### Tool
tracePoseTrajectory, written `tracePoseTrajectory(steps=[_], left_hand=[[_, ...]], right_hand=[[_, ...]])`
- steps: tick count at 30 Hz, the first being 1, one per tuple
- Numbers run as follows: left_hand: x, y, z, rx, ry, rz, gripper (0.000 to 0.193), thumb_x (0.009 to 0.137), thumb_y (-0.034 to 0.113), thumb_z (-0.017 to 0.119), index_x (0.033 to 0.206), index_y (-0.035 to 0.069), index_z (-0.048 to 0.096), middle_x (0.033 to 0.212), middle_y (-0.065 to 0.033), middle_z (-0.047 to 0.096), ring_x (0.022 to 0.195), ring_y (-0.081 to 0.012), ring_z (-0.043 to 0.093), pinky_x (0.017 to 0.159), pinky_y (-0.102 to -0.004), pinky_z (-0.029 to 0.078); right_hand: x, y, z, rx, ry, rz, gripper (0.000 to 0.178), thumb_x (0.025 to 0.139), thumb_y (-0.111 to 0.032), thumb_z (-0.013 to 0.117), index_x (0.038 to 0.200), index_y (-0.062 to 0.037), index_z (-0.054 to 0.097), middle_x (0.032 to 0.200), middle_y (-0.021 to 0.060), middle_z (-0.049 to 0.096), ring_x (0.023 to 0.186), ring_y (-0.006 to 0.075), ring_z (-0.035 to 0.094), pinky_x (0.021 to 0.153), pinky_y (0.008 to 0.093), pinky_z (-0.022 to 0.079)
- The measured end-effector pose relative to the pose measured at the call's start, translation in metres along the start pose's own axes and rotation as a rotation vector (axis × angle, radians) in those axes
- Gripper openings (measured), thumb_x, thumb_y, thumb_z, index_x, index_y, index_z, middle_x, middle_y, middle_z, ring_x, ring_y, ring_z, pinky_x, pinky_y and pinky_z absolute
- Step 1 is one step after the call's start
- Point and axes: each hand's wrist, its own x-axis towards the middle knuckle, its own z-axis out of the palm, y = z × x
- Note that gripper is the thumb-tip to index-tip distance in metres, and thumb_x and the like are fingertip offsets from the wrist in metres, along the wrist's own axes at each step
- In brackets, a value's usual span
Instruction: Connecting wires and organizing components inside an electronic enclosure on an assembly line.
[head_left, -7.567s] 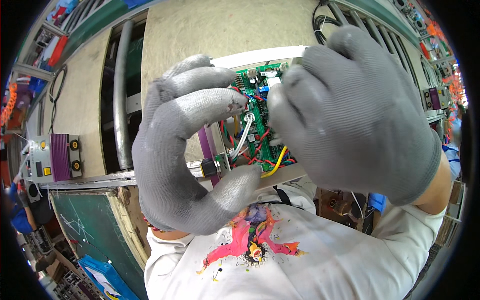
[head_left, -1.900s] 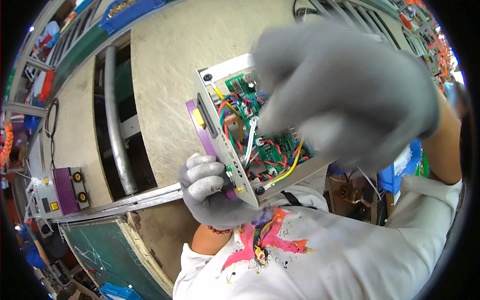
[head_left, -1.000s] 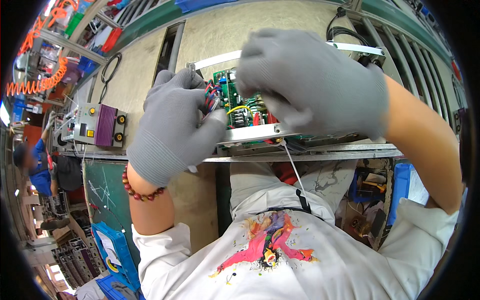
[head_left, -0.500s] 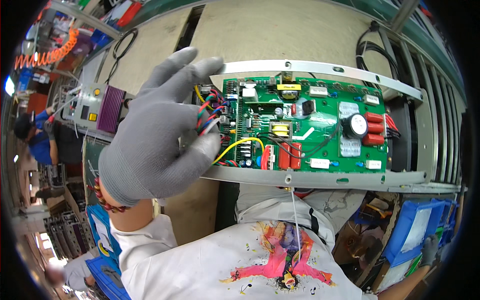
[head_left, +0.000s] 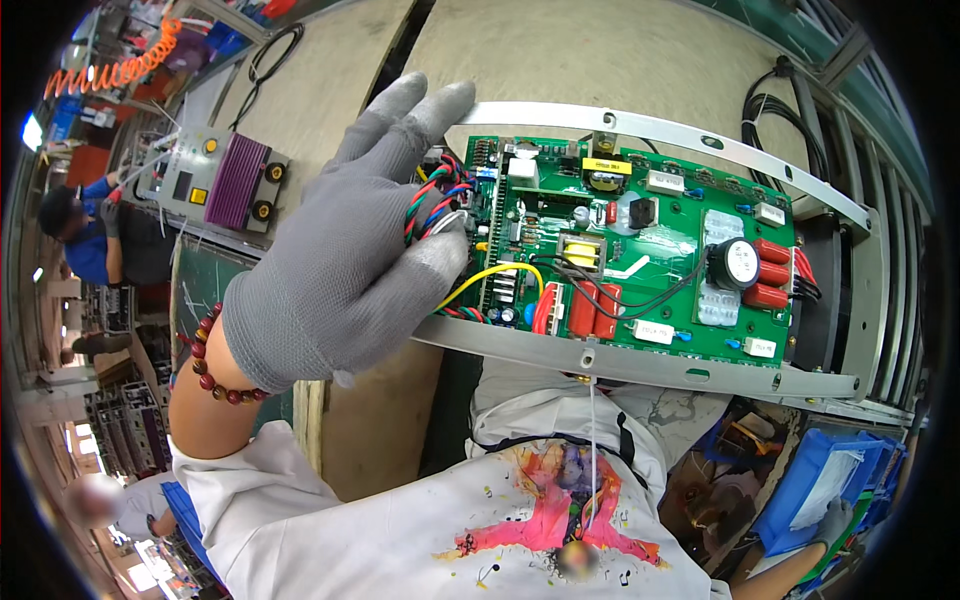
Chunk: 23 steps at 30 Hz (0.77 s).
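Observation:
A long metal chassis (head_left: 700, 372) with a green circuit board (head_left: 660, 285) inside lies across the bench before me. My left hand (head_left: 345, 265), in a grey glove with pale fingertips, is closed over the chassis's left end. Its fingers reach the far rail, while its thumb lies over the near part beside a bundle of coloured wires (head_left: 432, 205). The palm hides that end panel. Down at the right, my right hand (head_left: 832, 520), also gloved, reaches to a blue bin (head_left: 790, 495); its fingers are too small to make out.
A purple-and-grey boxed unit (head_left: 228, 185) stands at the left, with another person (head_left: 80, 240) beyond it. Black cables (head_left: 775, 125) lie coiled at the back right. Metal roller bars (head_left: 895, 270) line the right side. An orange coiled hose (head_left: 125, 65) hangs at upper left.
The view has shifted, so the chassis and my left hand appear further right. My left hand keeps its place on the chassis end. My right hand has moved inward over the blue bin.

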Motion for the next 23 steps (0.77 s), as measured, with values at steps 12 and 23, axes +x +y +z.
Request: tracePoseTrajectory(steps=[12,23], left_hand=[[-0.002,-0.007,0.007,-0.188,0.135,0.000,0.015,0.076,0.015,0.066,0.079,0.001,0.069,0.153,-0.0305,0.040,0.146,-0.0426,0.032,0.121,-0.0508,0.014],[0.002,-0.011,-0.008,0.123,0.129,-0.010,0.016,0.070,0.010,0.070,0.067,-0.004,0.062,0.138,-0.0287,0.056,0.131,-0.0459,0.049,0.108,-0.0473,0.039]], right_hand=[[-0.075,-0.111,-0.050,0.144,0.086,-0.223,0.021,0.097,-0.013,0.049,0.107,0.0036,0.058,0.106,0.0149,0.060,0.096,0.0228,0.057,0.084,0.0326,0.045],[-0.189,-0.372,0.009,0.912,-0.141,-0.911,0.037,0.106,-0.009,0.041,0.137,0.0055,0.052,0.140,0.0191,0.057,0.127,0.0229,0.058,0.107,0.0298,0.046]])
